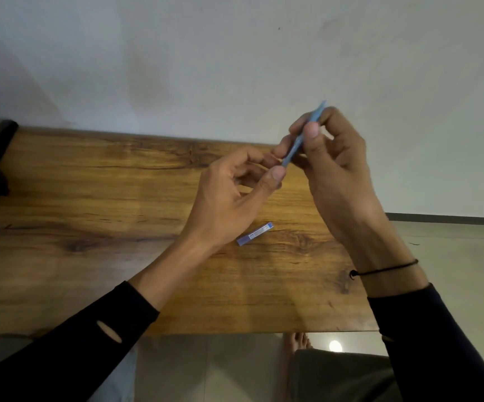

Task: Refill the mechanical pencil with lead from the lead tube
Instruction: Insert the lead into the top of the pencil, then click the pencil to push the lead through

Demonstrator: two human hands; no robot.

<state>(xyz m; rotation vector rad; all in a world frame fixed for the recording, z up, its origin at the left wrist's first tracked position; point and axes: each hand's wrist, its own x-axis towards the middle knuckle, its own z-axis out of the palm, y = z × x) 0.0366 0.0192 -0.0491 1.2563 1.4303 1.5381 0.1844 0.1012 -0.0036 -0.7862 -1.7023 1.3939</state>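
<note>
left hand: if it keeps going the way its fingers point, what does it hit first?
The left hand points up and right; its fingers already pinch the lower end of the blue mechanical pencil. Just beyond is the right hand holding it, so that likely comes first. Depth unclear.

One head-worn wide-angle camera looks forward and down, close over the wooden tabletop (90, 198) toward a pale wall (206, 53).

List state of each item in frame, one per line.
mechanical pencil: lifted above the table, tilted, held by both hands
right hand: pinching the pencil's upper part
left hand: fingertips on the pencil's lower end
lead tube: lying flat on the table, untouched; cap state unclear
wooden table: holds the tube
</note>
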